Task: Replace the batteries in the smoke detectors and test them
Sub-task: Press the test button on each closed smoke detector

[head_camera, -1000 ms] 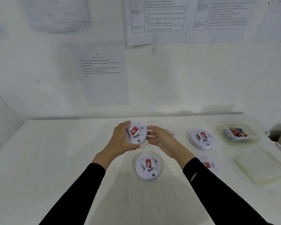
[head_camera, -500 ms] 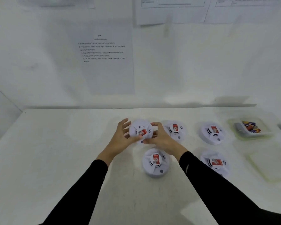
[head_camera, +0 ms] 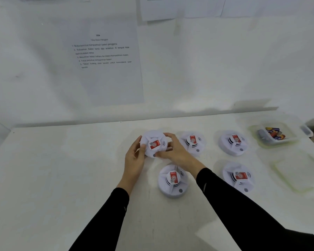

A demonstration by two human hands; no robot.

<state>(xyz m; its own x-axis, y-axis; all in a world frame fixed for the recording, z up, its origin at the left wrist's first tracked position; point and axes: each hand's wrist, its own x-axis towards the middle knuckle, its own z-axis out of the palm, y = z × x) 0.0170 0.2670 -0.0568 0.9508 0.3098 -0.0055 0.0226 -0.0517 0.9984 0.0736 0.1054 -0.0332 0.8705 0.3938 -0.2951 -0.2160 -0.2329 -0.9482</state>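
1. As both hands clasp it, the held smoke detector (head_camera: 153, 144) sits at the back-left corner of the group, its red-labelled face tipped toward the camera. Whether it is lifted or resting on the table, I cannot tell.
2. Look at the grip: the left hand (head_camera: 134, 160) wraps the left rim with its thumb on the face, and the right hand (head_camera: 176, 153) curls over the top and right edge. Both are grasping this one unit. To me that reads as a brace-and-twist hold, the kind that opens a housing to reach the battery.
3. Four more detectors lie face up on the table: one (head_camera: 192, 142) just beside the right hand, one (head_camera: 233, 142) further right, and two in the near row (head_camera: 172, 180) and (head_camera: 239, 176). They are set out in rows, probably so each gets its turn.
4. Over on the right, a clear container (head_camera: 279, 142) holds loose batteries (head_camera: 273, 132), handy for the right hand. What looks like its lid (head_camera: 295, 171) lies flat nearer the camera, so the container is open.
5. The white table (head_camera: 62, 178) runs right up to a white wall. A printed sheet (head_camera: 105, 60) of numbered steps is stuck there at reading height, with more paper at the top edge.
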